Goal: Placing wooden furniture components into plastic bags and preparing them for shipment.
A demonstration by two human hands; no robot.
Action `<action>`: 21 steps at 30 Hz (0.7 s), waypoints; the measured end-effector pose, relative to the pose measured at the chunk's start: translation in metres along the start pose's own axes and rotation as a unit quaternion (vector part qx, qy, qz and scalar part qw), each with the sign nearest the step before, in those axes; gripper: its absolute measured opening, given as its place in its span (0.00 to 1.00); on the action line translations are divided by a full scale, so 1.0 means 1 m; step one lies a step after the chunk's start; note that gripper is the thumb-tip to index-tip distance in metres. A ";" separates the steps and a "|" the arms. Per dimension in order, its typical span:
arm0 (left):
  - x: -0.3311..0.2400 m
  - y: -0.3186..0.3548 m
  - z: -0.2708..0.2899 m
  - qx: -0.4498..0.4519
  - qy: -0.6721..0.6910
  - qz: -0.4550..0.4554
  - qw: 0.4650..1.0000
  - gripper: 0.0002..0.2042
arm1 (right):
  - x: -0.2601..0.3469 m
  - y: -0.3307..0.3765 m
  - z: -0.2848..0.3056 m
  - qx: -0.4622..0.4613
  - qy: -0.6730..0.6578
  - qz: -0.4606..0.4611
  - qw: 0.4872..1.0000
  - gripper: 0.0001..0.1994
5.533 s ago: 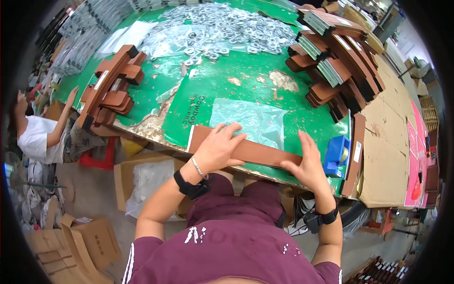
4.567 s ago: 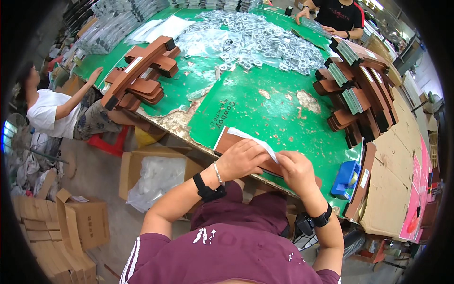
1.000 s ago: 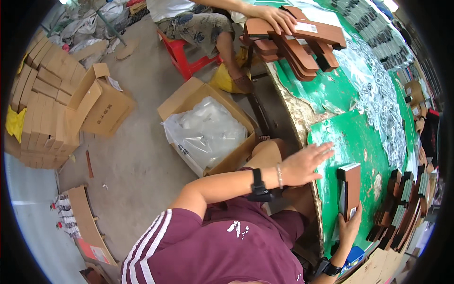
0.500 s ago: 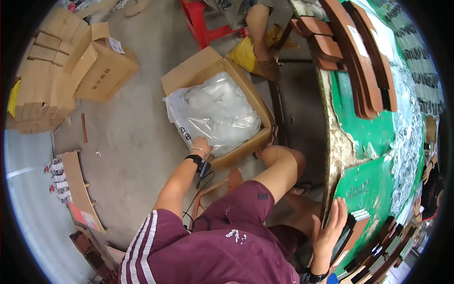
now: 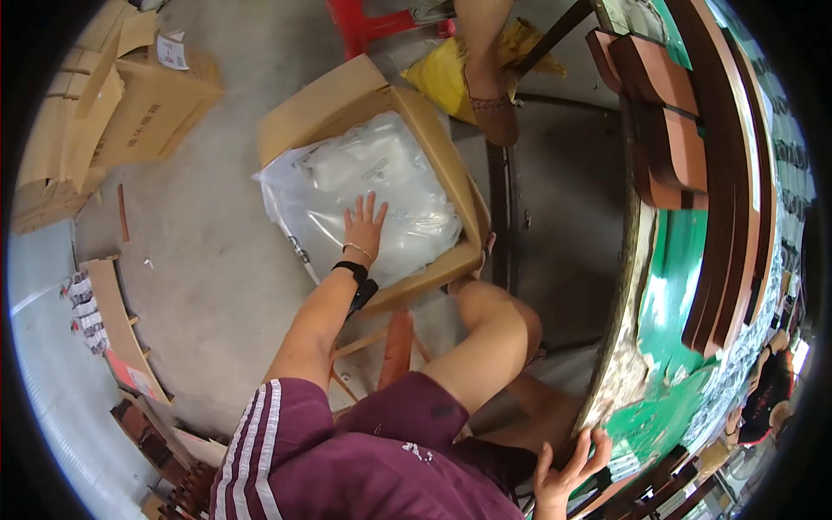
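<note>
Concrete workshop floor (image 5: 199, 251), grey and dusty, fills the left of the view; a green-topped work table (image 5: 685, 295) curves down the right.

Open cardboard box (image 5: 433, 165) sits on the floor, just left of the table's dark frame. Clear plastic bags (image 5: 381, 186) fill it to the brim. Left hand (image 5: 364, 227) lies flat on top of the bags, fingers spread apart, palm down, gripping nothing yet. Judgement: a reach into the box is under way, no bag lifted out so far; picking and bringing one up still remains.

Right hand (image 5: 568, 468) is low at the near table edge, fingers open and splayed against the rim; whether it presses or only touches, cannot tell.

Around: person's bent knee (image 5: 494, 329) lies between box and table. Wooden stool leg (image 5: 394, 347) shows under the thigh. Brown leather pieces (image 5: 672, 130) are stacked on the far table end. Another person's foot in a brown sandal (image 5: 494, 113) rests by the far box corner, near a yellow bag (image 5: 451, 74). Flattened cartons (image 5: 113, 104) lie far left, well apart.

Obstruction: box flap and the knee crowd the near side of the box.
</note>
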State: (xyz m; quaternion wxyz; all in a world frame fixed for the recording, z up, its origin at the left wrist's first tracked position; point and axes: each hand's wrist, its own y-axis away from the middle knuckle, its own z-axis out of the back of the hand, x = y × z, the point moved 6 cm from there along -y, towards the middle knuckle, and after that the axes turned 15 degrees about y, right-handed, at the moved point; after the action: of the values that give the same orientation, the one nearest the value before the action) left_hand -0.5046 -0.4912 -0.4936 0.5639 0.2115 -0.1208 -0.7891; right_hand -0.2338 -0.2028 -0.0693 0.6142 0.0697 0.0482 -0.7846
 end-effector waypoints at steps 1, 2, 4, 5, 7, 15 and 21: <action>-0.008 -0.014 0.001 -0.001 0.002 0.001 1.000 0.38 | 0.000 0.002 0.001 0.021 0.000 0.010 1.000 0.31; -0.020 -0.029 0.000 0.009 -0.036 -0.026 0.999 0.38 | 0.001 -0.001 0.002 0.009 0.012 0.015 1.000 0.32; -0.042 -0.054 -0.001 0.054 -0.061 -0.061 0.995 0.37 | 0.004 -0.006 0.005 -0.007 0.022 0.019 1.000 0.32; -0.048 -0.063 0.004 0.057 -0.058 -0.062 0.995 0.37 | 0.005 -0.007 0.005 -0.003 0.024 0.020 1.000 0.32; -0.062 -0.076 0.005 0.122 -0.130 -0.094 0.979 0.38 | 0.004 -0.004 0.005 0.002 0.027 0.008 1.000 0.31; 0.025 -0.104 -0.057 0.104 -0.049 -0.024 0.993 0.10 | 0.000 0.001 0.003 -0.009 0.025 0.008 1.000 0.32; 0.182 -0.054 0.001 0.115 -0.075 0.237 0.962 0.14 | 0.001 -0.004 0.003 -0.005 0.034 0.022 0.999 0.34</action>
State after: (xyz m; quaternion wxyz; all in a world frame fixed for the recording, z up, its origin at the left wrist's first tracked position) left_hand -0.6000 -0.6446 -0.5522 0.6958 0.1809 -0.2996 -0.6273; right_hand -0.2378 -0.2034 -0.0661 0.6293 0.0943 0.0712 -0.7681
